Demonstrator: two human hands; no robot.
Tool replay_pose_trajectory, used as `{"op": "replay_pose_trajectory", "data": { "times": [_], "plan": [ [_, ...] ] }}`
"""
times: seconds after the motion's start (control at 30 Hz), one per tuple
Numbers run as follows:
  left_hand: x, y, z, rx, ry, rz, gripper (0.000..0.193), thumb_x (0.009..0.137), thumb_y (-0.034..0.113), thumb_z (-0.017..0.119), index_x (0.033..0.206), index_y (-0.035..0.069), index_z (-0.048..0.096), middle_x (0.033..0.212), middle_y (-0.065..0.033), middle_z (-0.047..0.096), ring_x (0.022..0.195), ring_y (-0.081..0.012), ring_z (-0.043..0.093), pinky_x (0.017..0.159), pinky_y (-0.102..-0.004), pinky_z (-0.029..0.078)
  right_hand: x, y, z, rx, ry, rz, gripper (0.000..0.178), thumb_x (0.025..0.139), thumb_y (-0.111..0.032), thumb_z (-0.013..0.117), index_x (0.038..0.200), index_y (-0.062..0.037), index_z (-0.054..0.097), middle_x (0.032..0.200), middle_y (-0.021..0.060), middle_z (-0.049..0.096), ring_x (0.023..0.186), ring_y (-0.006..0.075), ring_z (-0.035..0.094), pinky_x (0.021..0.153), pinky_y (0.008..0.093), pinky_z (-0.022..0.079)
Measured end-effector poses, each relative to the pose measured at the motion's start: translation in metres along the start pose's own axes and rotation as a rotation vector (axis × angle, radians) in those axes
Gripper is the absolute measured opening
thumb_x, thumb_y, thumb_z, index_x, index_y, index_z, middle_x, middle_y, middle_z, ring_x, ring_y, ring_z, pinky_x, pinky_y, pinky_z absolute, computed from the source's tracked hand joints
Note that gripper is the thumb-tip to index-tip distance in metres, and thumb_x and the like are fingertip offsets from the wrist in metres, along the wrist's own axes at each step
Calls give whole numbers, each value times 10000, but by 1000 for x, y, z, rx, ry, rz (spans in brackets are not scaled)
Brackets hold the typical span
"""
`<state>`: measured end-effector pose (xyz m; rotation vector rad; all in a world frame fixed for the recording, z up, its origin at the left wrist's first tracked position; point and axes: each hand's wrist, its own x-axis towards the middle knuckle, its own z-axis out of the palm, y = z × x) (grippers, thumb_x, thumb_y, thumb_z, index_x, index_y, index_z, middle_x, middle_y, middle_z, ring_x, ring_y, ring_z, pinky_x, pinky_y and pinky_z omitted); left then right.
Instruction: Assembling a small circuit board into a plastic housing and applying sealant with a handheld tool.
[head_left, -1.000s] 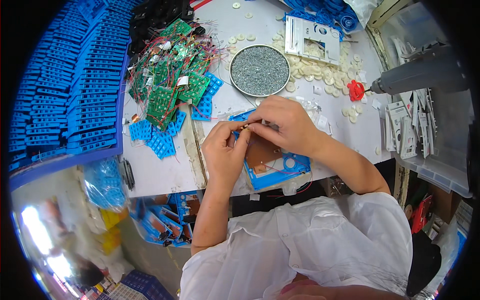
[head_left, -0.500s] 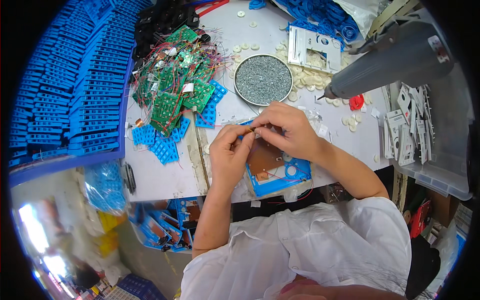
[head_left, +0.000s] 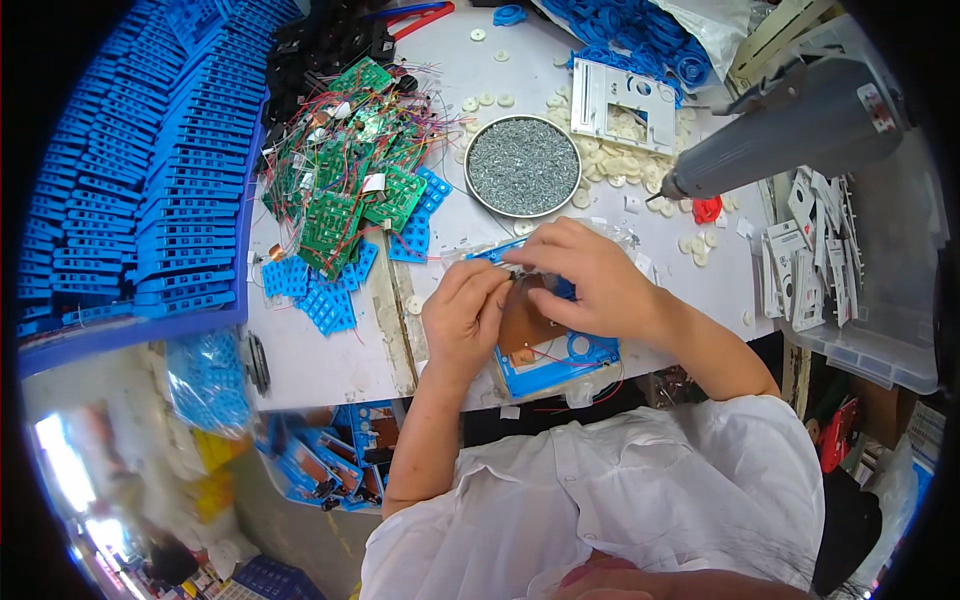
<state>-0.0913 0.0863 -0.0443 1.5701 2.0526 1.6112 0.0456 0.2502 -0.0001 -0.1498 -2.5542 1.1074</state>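
Observation:
A blue plastic housing [head_left: 535, 380] lies on the table in front of me, with a brown circuit board [head_left: 522, 325] set in it and thin red wires trailing at its near side. Over the board's left edge, my left hand [head_left: 464, 318] is closed in a pinch; what sits between its fingertips is too small to make out. My right hand [head_left: 592, 282] is over the housing's far right part, thumb apart from the bent forefinger, nothing visible held. Its forefinger reaches close to the left fingertips at the board's far edge.
Beyond the hands stands a round dish of small screws [head_left: 523, 165]. Green circuit boards with wires [head_left: 340, 200] are heaped to the left, beside a bin of blue housings [head_left: 195, 210]. A grey power screwdriver [head_left: 780, 140] juts in from the right, near white panels [head_left: 810, 250].
My right thumb has come away from the forefinger, opening a gap between them. The left hand stays pinched in nearly the same place. The whole view has shifted slightly.

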Motion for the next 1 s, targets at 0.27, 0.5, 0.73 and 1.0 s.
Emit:
{"op": "replay_pose_trajectory", "data": {
  "times": [0.27, 0.5, 0.73, 1.0],
  "plan": [
    [4, 7, -1, 65, 22, 70, 163, 840, -28, 763, 990, 25, 729, 967, -119, 685, 800, -283, 698, 682, -355, 569, -11, -1, -12, -14, 8, -52, 507, 782, -54, 699, 1289, -62, 694, 1105, 123, 643, 984, 290, 608, 823, 372, 516],
    [1, -1, -5, 53, 18, 73, 155, 860, -25, 762, 1005, 3, 716, 973, -152, 692, 846, -301, 694, 739, -358, 566, 40, 13, -27, 162, -57, 125, 509, 794, -90, 703, 1303, -86, 703, 1042, 86, 655, 882, 194, 610, 750, 358, 518],
    [-5, -9, 2, -85, 31, -63, 170, 848, 13, 753, 1012, 49, 726, 1049, -129, 682, 848, -311, 701, 728, -382, 579, 247, 110, -15, -94, 233, 104, 459, 799, -228, 740, 1231, -74, 737, 1041, 138, 766, 914, 316, 726, 854, 398, 567],
    [-9, -15, -7, -143, 14, -90, 121, 904, 52, 752, 1023, 55, 732, 1090, -138, 676, 954, -305, 712, 812, -368, 584, 410, 155, 42, -383, 120, 553, 478, 839, -305, 764, 1264, -89, 722, 1225, 228, 724, 1188, 352, 686, 1031, 426, 529]
  ]
}}
